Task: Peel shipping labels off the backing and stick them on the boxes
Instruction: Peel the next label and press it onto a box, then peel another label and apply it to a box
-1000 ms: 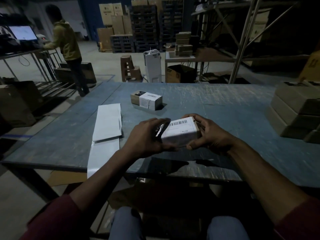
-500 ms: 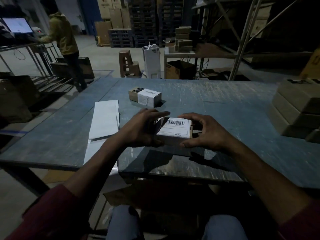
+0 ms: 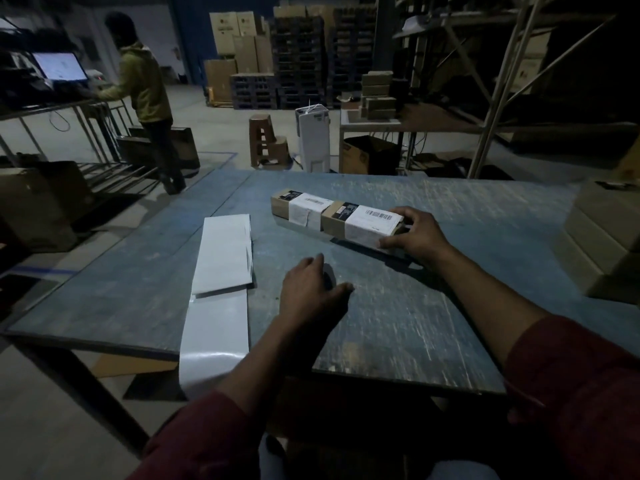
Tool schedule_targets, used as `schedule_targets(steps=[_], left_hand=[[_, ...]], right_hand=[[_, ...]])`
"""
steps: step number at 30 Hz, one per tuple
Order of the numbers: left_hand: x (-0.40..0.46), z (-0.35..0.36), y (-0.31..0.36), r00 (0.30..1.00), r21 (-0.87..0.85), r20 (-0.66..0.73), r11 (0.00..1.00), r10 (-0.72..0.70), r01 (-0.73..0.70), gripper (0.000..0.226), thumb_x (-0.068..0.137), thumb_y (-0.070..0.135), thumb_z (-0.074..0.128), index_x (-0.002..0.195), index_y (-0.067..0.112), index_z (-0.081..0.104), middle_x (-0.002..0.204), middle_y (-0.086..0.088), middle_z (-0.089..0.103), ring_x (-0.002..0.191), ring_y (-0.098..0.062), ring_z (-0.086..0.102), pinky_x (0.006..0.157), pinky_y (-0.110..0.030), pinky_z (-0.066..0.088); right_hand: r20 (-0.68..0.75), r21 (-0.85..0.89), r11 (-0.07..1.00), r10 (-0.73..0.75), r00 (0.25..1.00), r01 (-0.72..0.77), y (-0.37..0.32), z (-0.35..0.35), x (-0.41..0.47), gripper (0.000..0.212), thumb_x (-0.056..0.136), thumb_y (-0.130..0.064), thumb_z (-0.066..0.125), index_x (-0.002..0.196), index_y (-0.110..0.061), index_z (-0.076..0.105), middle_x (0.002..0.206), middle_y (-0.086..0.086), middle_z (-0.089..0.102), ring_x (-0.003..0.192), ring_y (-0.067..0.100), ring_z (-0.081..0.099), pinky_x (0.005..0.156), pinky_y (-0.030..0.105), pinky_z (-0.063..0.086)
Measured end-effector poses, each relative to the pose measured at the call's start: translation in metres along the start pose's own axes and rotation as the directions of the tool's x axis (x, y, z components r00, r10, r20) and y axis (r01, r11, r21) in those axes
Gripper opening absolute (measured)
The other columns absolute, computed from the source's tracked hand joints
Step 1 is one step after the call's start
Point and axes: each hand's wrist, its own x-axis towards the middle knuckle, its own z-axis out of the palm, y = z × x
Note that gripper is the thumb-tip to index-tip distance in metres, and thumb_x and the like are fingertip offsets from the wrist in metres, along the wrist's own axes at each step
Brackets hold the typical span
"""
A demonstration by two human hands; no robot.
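Observation:
Two small brown boxes lie end to end on the blue table (image 3: 398, 317). The far box (image 3: 298, 206) carries a white label. The near box (image 3: 360, 223) has a white barcode label wrapped over its top and side. My right hand (image 3: 412, 237) grips the near box's right end, fingers curled over its top and thumb at its front edge. My left hand (image 3: 308, 292) hovers over the bare table in front of the boxes, fingers relaxed, holding nothing. A long white strip of label backing (image 3: 221, 271) lies left of my left hand and hangs over the table's front edge.
A stack of brown boxes (image 3: 602, 237) stands at the table's right edge. Beyond the table are a white appliance (image 3: 313, 136), a stool (image 3: 265, 140), another table with boxes (image 3: 377, 98) and stacked pallets. A person (image 3: 145, 95) stands far left at a screen.
The labelled box went from between both hands near me to the far side, against the other box. My left hand let go and dropped back; my right hand still holds it.

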Motion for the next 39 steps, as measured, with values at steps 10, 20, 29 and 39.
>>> schedule_targets(steps=[10,20,29,39], left_hand=[[-0.005,0.012,-0.002,0.986,0.062,-0.155,0.997,0.063,-0.054,0.046,0.08,0.065,0.06,0.065,0.022,0.05,0.08,0.007,0.048,0.077,-0.017,0.052,0.074,-0.034,0.046],[-0.004,0.016,-0.005,0.986,0.056,-0.163,0.998,0.042,-0.033,0.046,0.08,0.066,0.058,0.066,0.022,0.051,0.088,0.004,0.055,0.085,-0.02,0.055,0.077,-0.036,0.05],[0.003,0.025,0.029,0.994,0.106,-0.039,0.989,0.106,-0.101,0.06,0.088,0.054,0.065,0.136,0.019,0.064,0.134,-0.008,0.063,0.12,-0.03,0.059,0.101,-0.041,0.049],[-0.011,0.096,0.139,0.959,0.049,0.077,0.96,0.272,-0.276,0.056,0.086,0.067,0.055,0.122,0.025,0.067,0.131,-0.006,0.06,0.129,-0.03,0.053,0.11,-0.047,0.04]], right_hand=[[-0.018,0.025,0.99,0.137,0.99,-0.137,0.014,0.03,0.038,0.07,0.06,-0.004,0.099,0.122,-0.015,0.069,0.116,0.008,0.071,0.104,0.027,0.069,0.075,0.04,0.064],[0.022,-0.165,0.982,0.096,0.995,-0.092,0.01,0.048,0.048,0.103,0.062,-0.022,0.1,0.151,-0.017,0.049,0.145,0.01,0.059,0.13,0.032,0.058,0.106,0.045,0.053],[-0.063,-0.376,0.926,-0.049,0.997,0.022,0.0,-0.021,-0.036,0.069,0.08,-0.036,0.089,0.141,-0.02,0.061,0.14,0.009,0.064,0.129,0.025,0.059,0.103,0.035,0.049],[-0.616,-0.688,0.563,-0.119,0.779,-0.458,0.022,-0.228,-0.108,0.065,0.094,-0.049,0.062,0.148,-0.015,0.049,0.158,0.018,0.039,0.148,0.044,0.021,0.118,0.057,0.025]])
